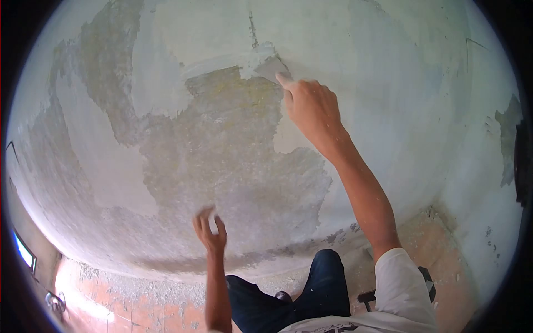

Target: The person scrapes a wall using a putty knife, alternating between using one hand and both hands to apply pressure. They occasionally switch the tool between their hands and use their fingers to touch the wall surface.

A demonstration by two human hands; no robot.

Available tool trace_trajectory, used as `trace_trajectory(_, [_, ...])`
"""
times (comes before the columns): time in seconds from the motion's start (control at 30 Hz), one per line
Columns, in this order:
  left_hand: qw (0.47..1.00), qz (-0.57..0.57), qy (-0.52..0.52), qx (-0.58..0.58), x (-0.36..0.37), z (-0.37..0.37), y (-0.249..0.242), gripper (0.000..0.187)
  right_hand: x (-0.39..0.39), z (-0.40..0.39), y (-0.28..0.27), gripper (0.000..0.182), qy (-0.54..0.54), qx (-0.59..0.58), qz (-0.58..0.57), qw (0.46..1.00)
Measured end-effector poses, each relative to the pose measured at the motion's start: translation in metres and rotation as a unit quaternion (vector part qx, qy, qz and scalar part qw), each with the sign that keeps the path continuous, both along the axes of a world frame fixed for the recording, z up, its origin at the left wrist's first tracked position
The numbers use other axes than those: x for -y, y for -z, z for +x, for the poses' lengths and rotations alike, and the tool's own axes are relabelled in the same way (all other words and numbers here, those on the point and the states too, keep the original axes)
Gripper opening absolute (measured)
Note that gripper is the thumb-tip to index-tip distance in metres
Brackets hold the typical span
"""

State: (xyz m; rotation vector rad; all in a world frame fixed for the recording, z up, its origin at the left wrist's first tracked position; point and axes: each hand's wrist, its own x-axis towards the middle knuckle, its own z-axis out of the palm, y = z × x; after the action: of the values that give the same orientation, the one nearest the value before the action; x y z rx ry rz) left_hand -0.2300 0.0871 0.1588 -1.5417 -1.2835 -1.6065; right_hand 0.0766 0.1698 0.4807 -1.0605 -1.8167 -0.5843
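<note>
My right hand (312, 102) grips a scraper, its forefinger stretched along the flat metal blade (270, 69). The blade lies against the wall (388, 111), at the upper edge of a bare grey patch (222, 139) where the pale paint is gone. The scraper's handle is hidden inside the hand. Lower down and to the left, my left hand (210, 227) is raised before the bare patch with its fingers curved and apart, holding nothing. Its fingertips are slightly blurred. Above the blade a dark crack (252, 28) runs up the paint.
Paint flakes (127, 286) litter the reddish floor (427, 244) along the wall's foot. A dark object (426, 283), partly hidden, stands beside my right sleeve. At the lower left is a fan-like round object (55, 302). Another bare patch (508, 139) shows at far right.
</note>
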Motion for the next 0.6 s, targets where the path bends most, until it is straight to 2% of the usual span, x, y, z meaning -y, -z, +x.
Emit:
trace_trajectory(0.07, [0.994,0.077,0.005,-0.078,-0.022,0.000,-0.099,0.033,-0.002,-0.001,0.008,0.040,-0.007,-0.003,-0.005,1.000])
trace_trajectory(0.13, [0.981,0.131,0.006,-0.146,-0.051,0.003,-0.176,0.034,-0.004,-0.002,0.003,0.040,-0.008,-0.012,-0.010,1.000])
trace_trajectory(0.23, [0.966,0.153,-0.003,-0.207,-0.094,0.015,-0.244,0.033,0.000,-0.007,-0.015,0.040,0.000,-0.011,-0.027,1.000])
trace_trajectory(0.3, [0.962,0.151,-0.019,-0.226,-0.117,0.018,-0.261,0.033,0.006,-0.006,-0.012,0.039,-0.015,-0.011,-0.011,1.000])
trace_trajectory(0.43, [0.951,0.145,-0.061,-0.267,-0.129,0.019,-0.263,0.033,0.004,-0.001,0.002,0.038,-0.010,0.005,-0.035,0.999])
trace_trajectory(0.53, [0.947,0.149,-0.068,-0.278,-0.128,0.016,-0.261,0.035,0.002,-0.004,0.005,0.038,-0.009,0.002,-0.018,1.000])
trace_trajectory(0.6, [0.947,0.139,-0.072,-0.280,-0.126,0.016,-0.259,0.037,0.007,0.002,0.006,0.037,-0.046,-0.015,0.025,0.999])
